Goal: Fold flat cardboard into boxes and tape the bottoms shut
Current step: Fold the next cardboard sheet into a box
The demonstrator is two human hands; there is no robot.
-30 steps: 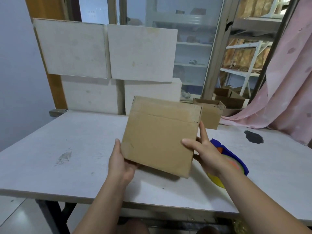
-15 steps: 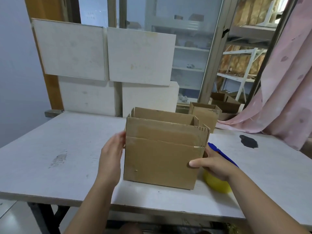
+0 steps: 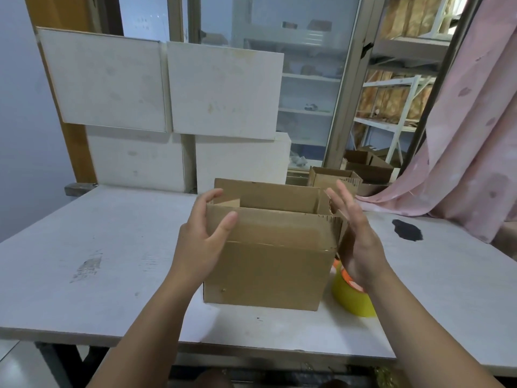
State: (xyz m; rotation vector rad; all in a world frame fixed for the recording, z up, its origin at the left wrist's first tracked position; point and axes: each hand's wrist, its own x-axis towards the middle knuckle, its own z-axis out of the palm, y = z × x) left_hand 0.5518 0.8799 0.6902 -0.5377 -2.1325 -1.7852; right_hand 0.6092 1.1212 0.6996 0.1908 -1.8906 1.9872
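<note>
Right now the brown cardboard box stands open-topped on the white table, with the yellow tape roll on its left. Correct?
No. The head view shows the yellow tape roll on the right of the brown cardboard box; the box does stand open-topped on the white table.

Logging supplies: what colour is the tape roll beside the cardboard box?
The round tape roll is yellow; head view.

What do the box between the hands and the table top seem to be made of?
box: corrugated cardboard, matte brown; fluted cut edges show on its flaps.
table top: probably painted or laminated board, matte white with grey scuffs.
</note>
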